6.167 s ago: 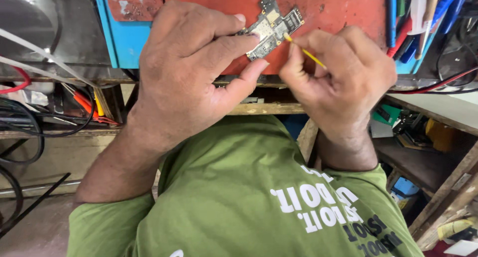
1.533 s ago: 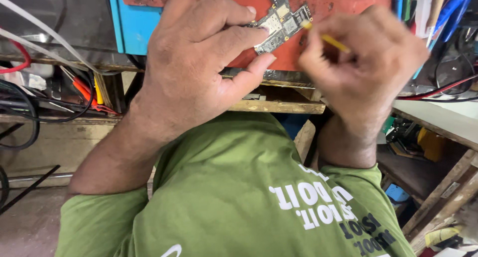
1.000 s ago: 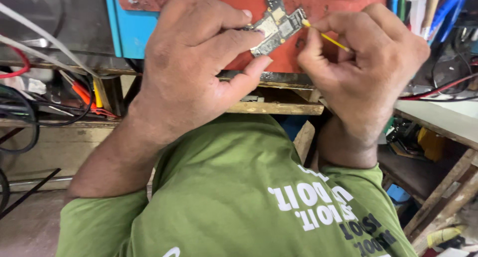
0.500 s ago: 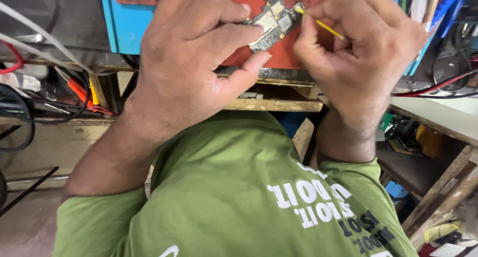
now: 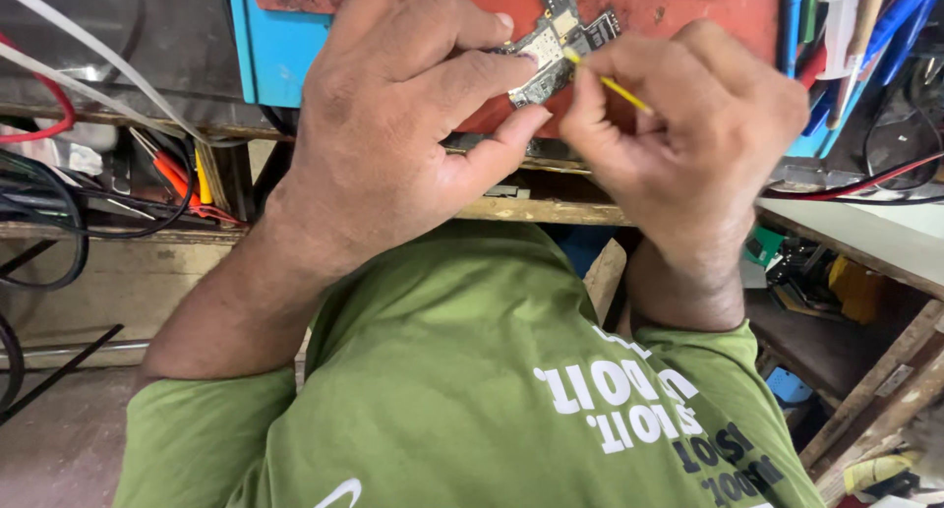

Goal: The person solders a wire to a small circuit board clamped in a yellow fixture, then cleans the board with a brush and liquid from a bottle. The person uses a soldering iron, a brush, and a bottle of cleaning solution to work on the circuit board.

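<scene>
Circuit board (image 5: pixel 553 56): we see a rigid board with small metal shields, dull silver, slightly glinting, pinched in our left hand (image 5: pixel 413 124).
Thin tool (image 5: pixel 618 87): we see a smooth yellow shaft, plastic by its look, held in our right hand (image 5: pixel 688 134).
Mat (image 5: pixel 678 1): we see a red matt surface, scuffed and stained, with a blue smooth plastic border.
Bench edge (image 5: pixel 551 211): we see bare wood, rough and worn.
Shirt (image 5: pixel 472 390): we see green matt cloth, soft, with white print.
Cables (image 5: pixel 59 174): we see black and red smooth plastic sheathing, slightly glossy.
</scene>
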